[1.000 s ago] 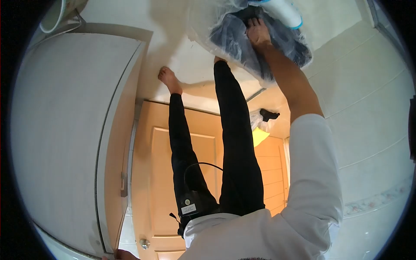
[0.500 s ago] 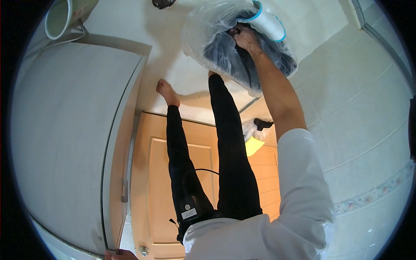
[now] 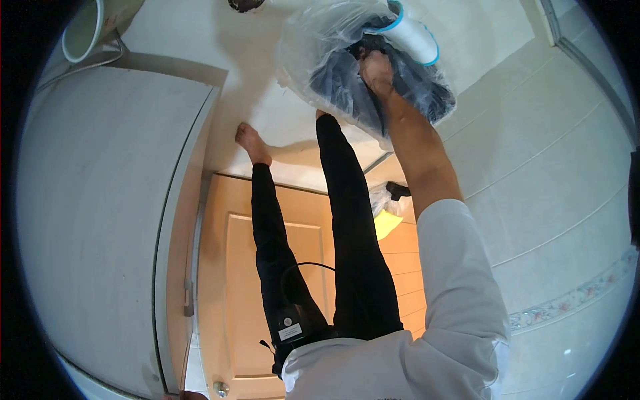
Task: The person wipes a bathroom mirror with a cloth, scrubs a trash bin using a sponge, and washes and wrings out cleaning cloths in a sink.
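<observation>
Reaching into a clear plastic bag (image 3: 303,57) is my right hand (image 3: 377,71), its fingers curled in among dark, bunched contents (image 3: 340,83). What those fingers grip is too hidden to make out. A white roll with blue edges (image 3: 415,41) lies at the bag's upper right, beside the hand. At the bottom left edge of the view, my left hand (image 3: 187,396) is at the lower corner of a pale cabinet (image 3: 100,220). Only a small part of it shows, and its fingers are mostly cut off.
A wooden door (image 3: 267,267) with a round knob stands behind my legs. Beyond it lie a yellow item (image 3: 387,225) and a black item (image 3: 398,191). A pale bucket-like container (image 3: 83,30) is at the upper left. Tiled wall (image 3: 560,200) runs along the right.
My right hand has shifted slightly down within the bag, with its forearm moving left. My left hand has slipped lower, so less of it shows.
</observation>
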Demonstrator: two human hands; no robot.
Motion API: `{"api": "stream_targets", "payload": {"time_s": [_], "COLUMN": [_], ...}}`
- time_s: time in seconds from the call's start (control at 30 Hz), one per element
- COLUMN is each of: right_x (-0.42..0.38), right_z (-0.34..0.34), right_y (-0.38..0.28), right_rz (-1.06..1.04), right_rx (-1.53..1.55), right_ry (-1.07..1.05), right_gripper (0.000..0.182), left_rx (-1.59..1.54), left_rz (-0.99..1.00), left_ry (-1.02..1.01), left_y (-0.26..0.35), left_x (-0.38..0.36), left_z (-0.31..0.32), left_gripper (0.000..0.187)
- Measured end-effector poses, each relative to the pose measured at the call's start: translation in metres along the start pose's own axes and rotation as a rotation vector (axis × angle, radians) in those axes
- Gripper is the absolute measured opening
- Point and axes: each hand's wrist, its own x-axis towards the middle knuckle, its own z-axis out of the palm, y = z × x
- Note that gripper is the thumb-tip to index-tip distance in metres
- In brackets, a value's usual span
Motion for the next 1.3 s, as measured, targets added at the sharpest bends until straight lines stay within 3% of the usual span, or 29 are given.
{"api": "stream_targets", "payload": {"time_s": [0.03,0.07,0.2,0.27,0.4,0.47,0.57,0.67,0.77,0.83,0.97,1.03,1.17,1.23,1.27,1.3], "right_x": [-0.003,-0.004,0.003,0.033,0.015,0.008,0.006,0.004,-0.001,-0.004,-0.005,-0.008,-0.009,-0.006,-0.005,-0.001], "right_z": [-0.006,-0.006,0.015,0.055,0.032,0.027,0.029,0.025,0.018,0.011,0.006,0.004,0.001,0.027,0.033,0.037], "right_y": [-0.006,-0.007,0.009,0.041,0.024,0.017,0.013,0.006,0.002,0.000,0.002,0.001,0.004,0.018,0.021,0.026], "right_rz": [0.100,0.200,0.138,-0.046,0.030,-0.019,0.028,0.144,0.194,0.205,0.212,0.211,0.122,0.073,0.023,0.022], "right_rx": [0.019,0.039,0.078,0.186,0.182,0.114,0.184,0.166,0.116,0.121,0.113,0.107,0.183,0.187,0.192,0.191], "right_ry": [0.008,0.016,0.085,0.142,0.089,0.040,0.074,0.082,0.054,0.030,-0.003,0.006,0.073,0.193,0.312,0.313], "right_gripper": [0.040,0.041,0.041,0.039,0.037,0.030,0.035,0.043,0.046,0.045,0.045,0.044,0.040,0.045,0.054,0.054], "left_rx": [0.193,0.191,0.043,0.020,-0.028,-0.038,0.041,-0.143,-0.420,-0.122,0.055,-0.419,-0.449,-0.911,-0.912,-0.614], "left_rz": [0.058,0.059,0.030,0.018,0.004,0.003,-0.003,-0.003,-0.043,0.015,0.025,-0.051,-0.072,-0.135,-0.134,-0.094], "left_ry": [-0.034,-0.032,-0.096,-0.097,-0.013,0.006,-0.069,-0.026,-0.022,0.009,-0.072,-0.006,-0.086,0.082,0.085,0.021], "left_y": [-0.001,-0.002,-0.006,-0.005,0.001,-0.001,-0.001,0.000,0.001,0.000,0.000,-0.004,-0.001,0.002,0.003,0.004], "left_x": [-0.001,-0.001,-0.002,-0.001,0.000,-0.001,-0.002,-0.003,-0.002,-0.003,0.001,-0.001,-0.002,-0.001,0.003,0.005], "left_z": [0.000,-0.007,-0.029,-0.026,0.011,0.001,-0.007,0.004,0.009,0.006,-0.003,-0.014,0.003,0.027,0.026,0.026], "left_gripper": [0.030,0.030,0.022,0.021,0.026,0.028,0.030,0.033,0.020,0.018,0.013,0.010,0.009,0.011,0.011,0.013]}}
